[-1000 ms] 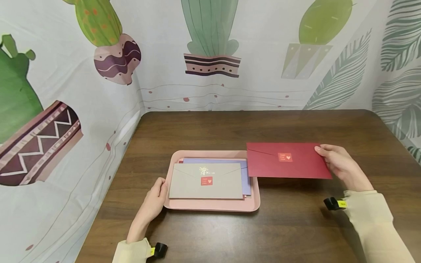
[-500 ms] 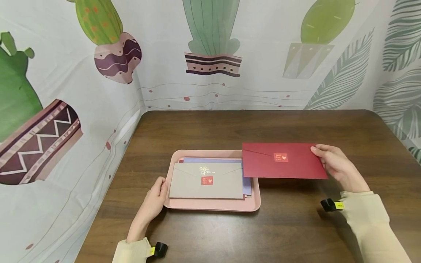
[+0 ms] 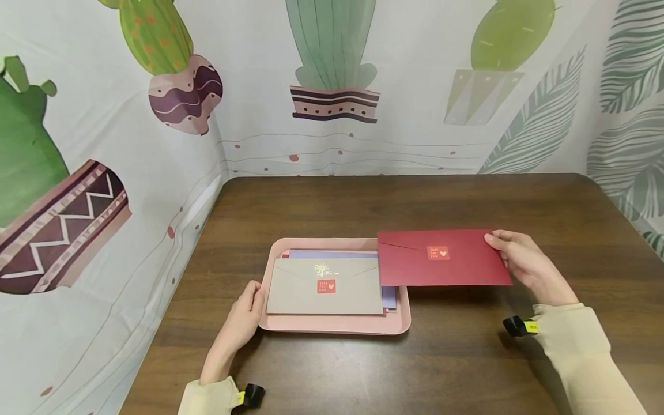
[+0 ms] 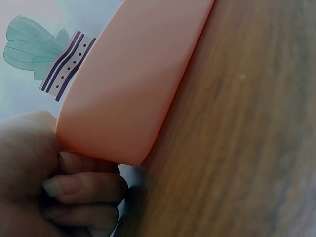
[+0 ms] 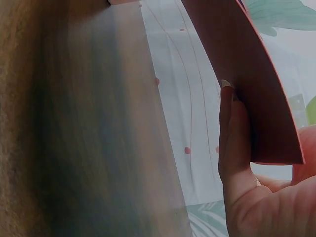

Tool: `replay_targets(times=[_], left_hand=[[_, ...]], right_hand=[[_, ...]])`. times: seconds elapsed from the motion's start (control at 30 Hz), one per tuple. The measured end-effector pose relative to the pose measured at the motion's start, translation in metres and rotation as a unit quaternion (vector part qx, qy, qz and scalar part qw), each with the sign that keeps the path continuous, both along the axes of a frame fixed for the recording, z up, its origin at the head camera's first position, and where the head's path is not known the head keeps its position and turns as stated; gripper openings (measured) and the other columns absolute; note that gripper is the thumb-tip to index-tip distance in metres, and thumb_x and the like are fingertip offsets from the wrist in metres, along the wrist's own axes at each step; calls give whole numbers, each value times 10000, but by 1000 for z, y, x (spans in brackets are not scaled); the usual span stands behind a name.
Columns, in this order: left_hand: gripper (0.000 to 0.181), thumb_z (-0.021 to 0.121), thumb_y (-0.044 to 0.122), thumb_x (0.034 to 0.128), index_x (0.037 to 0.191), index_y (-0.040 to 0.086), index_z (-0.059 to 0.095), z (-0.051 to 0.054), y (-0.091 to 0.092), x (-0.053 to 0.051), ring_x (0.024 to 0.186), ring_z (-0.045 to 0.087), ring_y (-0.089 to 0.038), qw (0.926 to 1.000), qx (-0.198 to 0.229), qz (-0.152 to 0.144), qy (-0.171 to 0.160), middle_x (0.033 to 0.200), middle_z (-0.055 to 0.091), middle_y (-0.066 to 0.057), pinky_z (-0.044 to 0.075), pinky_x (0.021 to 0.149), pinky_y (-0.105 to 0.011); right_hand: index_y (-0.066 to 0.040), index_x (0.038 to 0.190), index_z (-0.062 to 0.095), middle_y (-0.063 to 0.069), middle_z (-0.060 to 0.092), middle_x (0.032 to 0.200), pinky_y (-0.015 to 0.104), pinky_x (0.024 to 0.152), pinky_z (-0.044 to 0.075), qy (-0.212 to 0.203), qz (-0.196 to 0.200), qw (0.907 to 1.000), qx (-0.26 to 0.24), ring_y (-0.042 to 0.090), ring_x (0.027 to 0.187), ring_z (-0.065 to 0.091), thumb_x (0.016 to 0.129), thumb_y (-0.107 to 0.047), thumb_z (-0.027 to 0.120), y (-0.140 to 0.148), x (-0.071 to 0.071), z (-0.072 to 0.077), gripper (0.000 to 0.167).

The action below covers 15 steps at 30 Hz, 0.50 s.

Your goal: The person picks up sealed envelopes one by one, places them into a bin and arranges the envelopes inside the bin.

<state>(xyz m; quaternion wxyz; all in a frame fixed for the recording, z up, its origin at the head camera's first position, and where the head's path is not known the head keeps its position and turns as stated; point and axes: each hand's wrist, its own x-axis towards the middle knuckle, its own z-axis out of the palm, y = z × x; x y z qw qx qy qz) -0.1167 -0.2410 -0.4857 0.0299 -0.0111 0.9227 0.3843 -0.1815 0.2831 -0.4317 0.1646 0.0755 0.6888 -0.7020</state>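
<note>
A red envelope (image 3: 441,259) with a square heart sticker is raised above the table, its left end over the right part of a pink tray (image 3: 332,324). My right hand (image 3: 524,262) pinches its right end, thumb on top; in the right wrist view, straight fingers (image 5: 236,133) lie under the envelope (image 5: 247,74). On the tray's left side my left hand (image 3: 242,314) grips the rim, and the left wrist view has curled fingers (image 4: 89,187) below the tray's corner (image 4: 113,123). A grey envelope (image 3: 301,297) tops the stack in the tray, over a lilac envelope (image 3: 389,300).
The tray stands on a dark wooden table (image 3: 337,369). Behind and left of the table hangs a white cloth (image 3: 415,138) printed with cacti and leaves. Red and pinkish edges of other pieces peek out beneath the grey and lilac envelopes.
My right hand has moved left and slightly nearer with the red envelope, which now covers more of the tray's right side. The left hand and tray have stayed put.
</note>
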Motion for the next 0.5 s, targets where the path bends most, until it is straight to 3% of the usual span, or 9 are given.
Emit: replay_targets(times=[0.5], left_hand=[[191, 361, 181, 1048, 1027, 40, 488, -3, -1, -2, 742, 492, -197, 10000, -5, 21, 19, 773, 479, -68, 387, 661, -304]], right_hand=[[-71, 1068, 471, -97, 654, 789, 261, 609, 541, 90, 149, 9997, 169, 66, 665, 630, 989, -194, 538, -17, 4, 5, 161]])
